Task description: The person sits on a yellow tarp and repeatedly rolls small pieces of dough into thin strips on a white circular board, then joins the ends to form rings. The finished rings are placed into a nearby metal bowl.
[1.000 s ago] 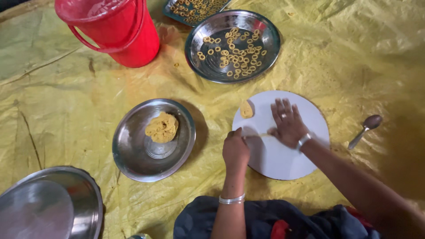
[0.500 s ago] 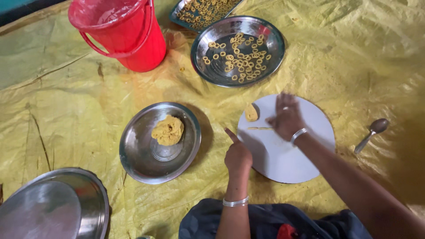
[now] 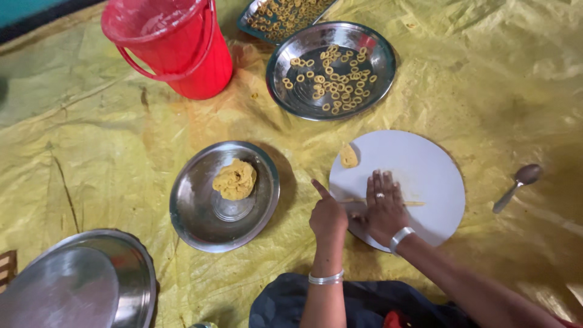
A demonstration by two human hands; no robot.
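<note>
The right hand (image 3: 384,206) lies flat, fingers spread open and palm down, on a thin dough strip (image 3: 414,203) that stretches across the white round board (image 3: 425,164); the strip's end shows to the right of the fingers. The left hand (image 3: 328,215) hovers at the board's left edge, loosely curled with the index finger pointing up and left, gripping nothing that can be seen. A small dough lump (image 3: 348,156) sits near the board's upper left edge, apart from both hands. Left of the board stands a steel bowl (image 3: 194,225) holding a bigger dough ball (image 3: 234,180). Above the board a steel plate (image 3: 376,85) carries many small dough rings (image 3: 331,76), and a tray (image 3: 249,21) with more rings lies just behind it. A red bucket (image 3: 176,48) stands at the upper left. A spoon (image 3: 517,184) lies right of the board, well apart. A large steel lid (image 3: 79,285) fills the lower left corner. All rest on a yellow sheet (image 3: 498,73).
</note>
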